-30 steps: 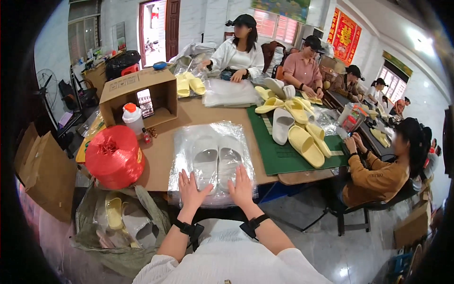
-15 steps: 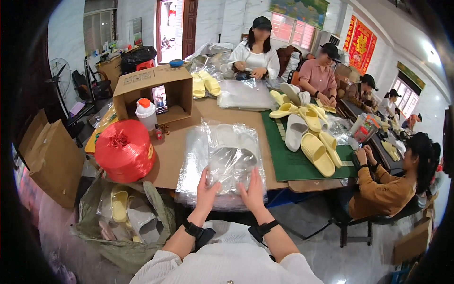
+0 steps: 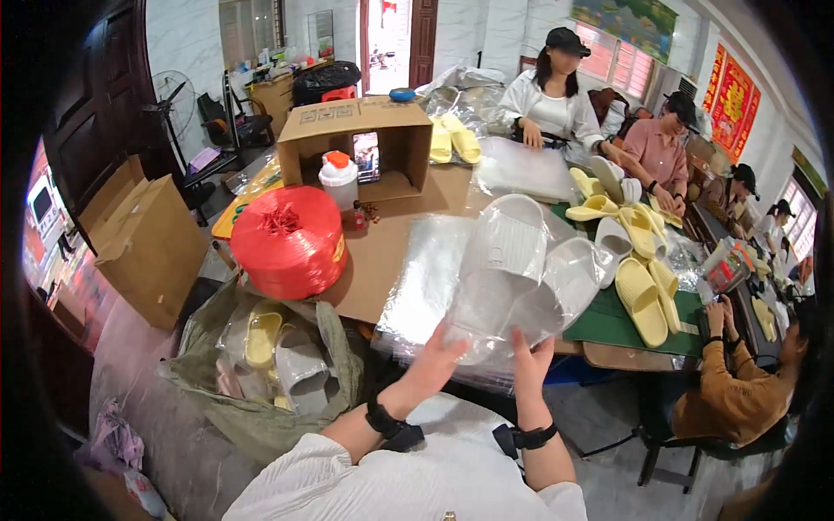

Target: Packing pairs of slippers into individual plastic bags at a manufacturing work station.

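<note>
A pair of light grey slippers [image 3: 502, 252] in a clear plastic bag is held up in front of me, above the near table edge. My left hand [image 3: 441, 358] closes on the lower left of the bag. At the lower right, my right hand [image 3: 532, 356] grips it too, thumb on the near face; the fingers behind are partly hidden. Beneath and to the left lies a stack of clear plastic bags [image 3: 420, 260].
Left are a red twine roll [image 3: 287, 243], a white bottle [image 3: 339, 184] and a cardboard box [image 3: 304, 130] with a phone [image 3: 367, 158]. Below sits a green sack [image 3: 204, 395] of bagged slippers. Yellow slippers [image 3: 641, 300] lie on a green mat [image 3: 608, 319]; several co-workers sit beyond.
The bagged slippers have been lifted off the bag stack and tilted up, with both hands still on them. My view has turned left. The far co-worker's arm now stretches toward the right.
</note>
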A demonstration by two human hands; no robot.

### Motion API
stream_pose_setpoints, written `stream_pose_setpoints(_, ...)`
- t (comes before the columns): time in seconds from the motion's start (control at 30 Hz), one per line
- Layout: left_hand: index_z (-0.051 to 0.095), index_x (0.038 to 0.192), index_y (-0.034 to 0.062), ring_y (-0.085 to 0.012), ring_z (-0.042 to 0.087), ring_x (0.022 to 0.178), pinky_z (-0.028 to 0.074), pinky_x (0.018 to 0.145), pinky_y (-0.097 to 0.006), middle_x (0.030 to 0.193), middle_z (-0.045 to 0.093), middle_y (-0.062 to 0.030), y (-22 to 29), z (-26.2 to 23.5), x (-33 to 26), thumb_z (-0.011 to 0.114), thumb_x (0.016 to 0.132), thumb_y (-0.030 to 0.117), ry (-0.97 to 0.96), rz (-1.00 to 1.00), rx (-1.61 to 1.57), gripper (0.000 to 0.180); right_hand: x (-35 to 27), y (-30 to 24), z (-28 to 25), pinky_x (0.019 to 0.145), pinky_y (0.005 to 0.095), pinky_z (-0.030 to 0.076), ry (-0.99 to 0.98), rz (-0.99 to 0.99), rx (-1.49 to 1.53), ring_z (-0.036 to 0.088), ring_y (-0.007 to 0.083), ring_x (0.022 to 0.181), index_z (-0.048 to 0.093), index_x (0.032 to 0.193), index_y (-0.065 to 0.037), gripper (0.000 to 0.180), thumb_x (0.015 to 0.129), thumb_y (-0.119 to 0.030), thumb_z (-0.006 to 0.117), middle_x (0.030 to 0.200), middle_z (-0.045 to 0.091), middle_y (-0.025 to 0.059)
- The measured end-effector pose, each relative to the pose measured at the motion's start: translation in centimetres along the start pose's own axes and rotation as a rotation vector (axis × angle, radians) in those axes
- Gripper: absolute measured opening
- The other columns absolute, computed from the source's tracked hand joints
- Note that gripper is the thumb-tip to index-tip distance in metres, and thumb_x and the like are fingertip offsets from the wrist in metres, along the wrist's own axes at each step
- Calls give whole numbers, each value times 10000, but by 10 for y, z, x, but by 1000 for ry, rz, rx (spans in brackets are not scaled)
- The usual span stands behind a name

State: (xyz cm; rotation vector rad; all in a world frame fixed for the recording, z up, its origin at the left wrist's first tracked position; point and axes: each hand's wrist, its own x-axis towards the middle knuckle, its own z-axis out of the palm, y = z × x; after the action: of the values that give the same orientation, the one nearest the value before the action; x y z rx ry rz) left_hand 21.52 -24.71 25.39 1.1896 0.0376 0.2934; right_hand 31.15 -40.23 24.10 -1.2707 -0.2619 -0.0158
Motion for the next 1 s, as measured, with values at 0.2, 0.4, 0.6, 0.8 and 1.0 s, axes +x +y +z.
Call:
stream_pose_setpoints(0.2,348,1459,33,-169,505,1216,405,1031,-333,1328,534,-62,5,-15,-4,619,961,170,-16,-104,-212,583,-25,2,25,960,327,427,38,-123,-204,552,194,1080,456,1291,28,519,869,-105,727,1227,564,127)
stream_pose_setpoints(0.4,482,1380,-5,-168,568,1142,431,1011,-332,1257,610,-74,121,-92,-21,685,881,115,90,12,78,552,-28,-20,10,772,349,492,-548,-202,-628,629,246,901,605,1092,-15,375,787,-153,774,1009,660,118)
stream_pose_setpoints(0.6,543,1330,9,-152,601,1033,447,938,-278,1174,640,-40,283,-200,-117,708,805,111,370,-80,617,559,10,4,-29,709,269,475,-168,-167,-576,615,138,837,654,1022,-8,173,869,-85,676,945,662,62)
stream_pose_setpoints(0.8,598,1266,23,-132,613,981,480,876,-298,1089,670,-20,317,-283,-215,727,789,133,582,-242,926,506,24,28,-41,691,259,465,-112,-113,-608,591,123,821,639,1028,6,196,881,-118,678,928,642,60)
stream_pose_setpoints(1.0,668,1067,90,-126,569,737,454,601,-308,856,634,8,219,-359,-175,708,765,298,635,-675,763,369,27,47,-36,832,369,491,-201,-338,-996,579,307,951,619,1094,-18,326,787,-97,698,996,572,137)
